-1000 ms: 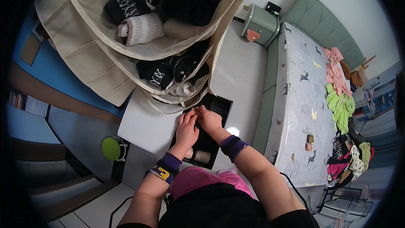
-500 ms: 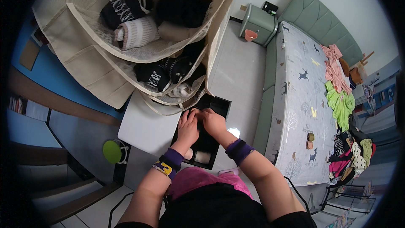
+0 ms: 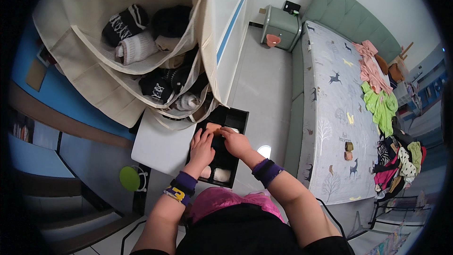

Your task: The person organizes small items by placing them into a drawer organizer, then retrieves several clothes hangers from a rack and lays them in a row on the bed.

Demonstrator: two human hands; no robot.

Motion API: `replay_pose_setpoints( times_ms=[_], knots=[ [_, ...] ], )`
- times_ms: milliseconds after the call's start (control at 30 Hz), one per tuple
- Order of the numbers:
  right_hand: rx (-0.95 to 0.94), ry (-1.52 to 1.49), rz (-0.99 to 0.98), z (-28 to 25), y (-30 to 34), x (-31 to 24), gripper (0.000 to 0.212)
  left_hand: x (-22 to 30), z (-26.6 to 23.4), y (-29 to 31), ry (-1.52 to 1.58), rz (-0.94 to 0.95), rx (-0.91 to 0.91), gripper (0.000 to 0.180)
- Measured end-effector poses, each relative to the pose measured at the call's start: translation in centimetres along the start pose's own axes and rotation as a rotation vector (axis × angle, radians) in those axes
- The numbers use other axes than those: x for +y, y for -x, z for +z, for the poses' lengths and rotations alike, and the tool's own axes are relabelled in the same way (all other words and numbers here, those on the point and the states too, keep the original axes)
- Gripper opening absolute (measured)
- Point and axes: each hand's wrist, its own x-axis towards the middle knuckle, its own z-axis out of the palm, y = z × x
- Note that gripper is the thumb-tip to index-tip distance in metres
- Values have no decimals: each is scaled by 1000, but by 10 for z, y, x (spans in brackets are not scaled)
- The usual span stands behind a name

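Both hands are at a black compartment box (image 3: pixel 241 117) below the hanging organizer. A small folded orange-pink cloth item (image 3: pixel 213 127) lies in one of its compartments. My left hand (image 3: pixel 202 148) has its fingers stretched out, their tips at the near edge of that item. From the other side my right hand (image 3: pixel 237 143) reaches in with bent fingers, thumb and forefinger closed at the item's right edge. Part of a white item (image 3: pixel 231 130) shows beside the right fingers. In the near compartments are a white roll (image 3: pixel 222 174) and a pale pink roll (image 3: pixel 205 172).
A beige mesh-pocket organizer (image 3: pixel 113 92) with rolled black and white socks hangs at the upper left, close above the box. A white surface (image 3: pixel 158 144) adjoins the box. A green stool (image 3: pixel 129 178) stands left; a bed (image 3: pixel 325 113) with piled clothes (image 3: pixel 401 160) is right.
My fingers have spread apart somewhat, and the orange-pink item now shows between them. The view has shifted, bringing a white panel into sight behind the organizer.
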Motion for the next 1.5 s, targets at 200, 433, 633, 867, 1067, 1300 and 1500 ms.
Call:
replay_pose_setpoints(
  times_ms=[200, 433, 633, 867, 1067, 1300, 1500],
  knots=[
    [237, -232, 12, -27, 50, 20, 33, 35, -13, 14, 46, 25, 8, 54],
    [337, -269, 146, -58, 114, 74, 32, 101, -11, -8, 76, 213, 24, 51],
    [449, -233, 265, -92, 172, 127, 32, 172, 8, -35, 96, 367, -7, 52],
    [590, -261, 459, -134, 255, 196, 32, 265, 45, -70, 88, 544, -115, 55],
    [689, -252, 575, -162, 328, 251, 33, 349, 90, -96, 126, 703, -194, 53],
    [836, -280, 782, -180, 428, 300, 31, 461, 154, -105, 143, 977, -327, 53],
    [1009, -376, 917, -173, 483, 325, 32, 530, 190, -109, 139, 1175, -439, 51]
  ],
)
